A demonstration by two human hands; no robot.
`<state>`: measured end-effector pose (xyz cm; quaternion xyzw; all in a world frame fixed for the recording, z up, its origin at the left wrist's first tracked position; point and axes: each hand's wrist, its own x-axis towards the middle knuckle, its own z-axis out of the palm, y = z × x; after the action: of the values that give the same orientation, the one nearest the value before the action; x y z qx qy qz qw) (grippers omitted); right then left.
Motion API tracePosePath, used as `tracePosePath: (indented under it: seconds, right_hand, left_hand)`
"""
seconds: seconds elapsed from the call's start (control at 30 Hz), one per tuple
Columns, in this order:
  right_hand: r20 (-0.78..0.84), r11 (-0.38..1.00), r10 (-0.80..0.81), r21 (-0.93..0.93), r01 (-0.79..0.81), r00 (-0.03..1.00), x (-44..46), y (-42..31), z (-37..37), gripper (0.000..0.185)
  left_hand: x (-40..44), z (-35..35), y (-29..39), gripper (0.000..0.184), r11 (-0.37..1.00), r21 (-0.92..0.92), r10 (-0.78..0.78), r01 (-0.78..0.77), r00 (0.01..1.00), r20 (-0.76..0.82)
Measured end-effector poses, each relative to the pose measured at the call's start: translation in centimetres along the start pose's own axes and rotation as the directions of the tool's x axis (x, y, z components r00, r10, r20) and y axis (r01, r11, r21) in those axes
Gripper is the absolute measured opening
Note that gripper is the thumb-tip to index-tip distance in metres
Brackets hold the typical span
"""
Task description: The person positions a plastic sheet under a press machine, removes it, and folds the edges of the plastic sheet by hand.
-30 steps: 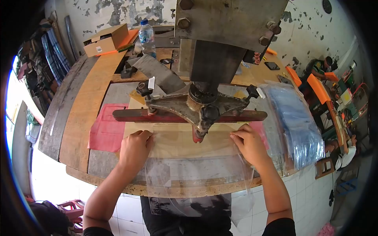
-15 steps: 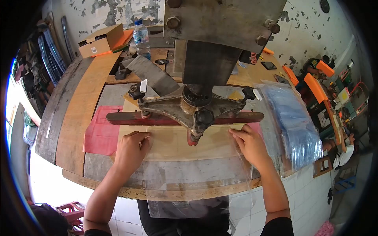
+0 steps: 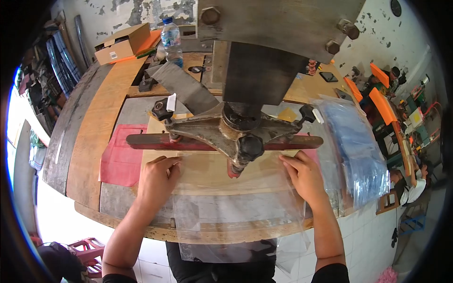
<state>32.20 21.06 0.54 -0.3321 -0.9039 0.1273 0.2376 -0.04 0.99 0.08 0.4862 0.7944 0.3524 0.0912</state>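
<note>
A clear plastic sheet (image 3: 236, 214) lies across the worktable, its near end hanging over the front edge above my lap. My left hand (image 3: 159, 178) is closed in a pinch on its far left corner. On the other side, my right hand (image 3: 306, 175) pinches the far right corner between thumb and fingers. The sheet's far edge lies along the long metal bar (image 3: 200, 143) of a press (image 3: 240, 125). Whether the bar touches the plastic I cannot tell. Below the sheet is a tan board (image 3: 207, 181), with a red sheet (image 3: 120, 162) beside my left hand.
A stack of bluish clear plastic (image 3: 356, 146) lies to the right. Behind the press are a water bottle (image 3: 171, 40), a cardboard box (image 3: 121, 45) and a phone (image 3: 328, 76). Another person (image 3: 415, 186) is at the far right. The press column (image 3: 262, 70) blocks the middle.
The view has shifted slightly, so the press looks larger and a little further right. Both hands keep their pinch on the plastic sheet, with little movement.
</note>
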Motion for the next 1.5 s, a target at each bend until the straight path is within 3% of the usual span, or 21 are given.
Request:
tracePosePath:
  seconds: [0.2,0.4,0.93,1.5]
  right_hand:
    - [-0.058,1.0,-0.012,0.027,0.013,0.998,0.2,-0.1,0.6,0.021]
    - [-0.014,0.995,0.098,-0.001,-0.098,0.995,0.2,-0.9,0.4,0.022]
    - [0.01,0.991,0.105,-0.081,-0.104,0.994,0.4,-1.4,0.1,0.024]
    - [-0.066,0.999,0.049,-0.013,-0.05,0.997,0.2,-0.7,1.0,0.024]
  left_hand:
    - [-0.3,0.4,-0.7,0.023,1.0,-0.012,-0.013,0.012,1.0,-0.027]
    - [-0.2,0.5,-1.0,0.024,1.0,-0.017,0.006,-0.007,0.999,-0.045]
    - [-0.3,0.5,-0.6,0.022,1.0,-0.014,0.006,-0.007,0.999,-0.051]
    - [-0.1,0.5,-0.3,0.021,1.0,0.002,-0.01,0.011,0.999,-0.051]
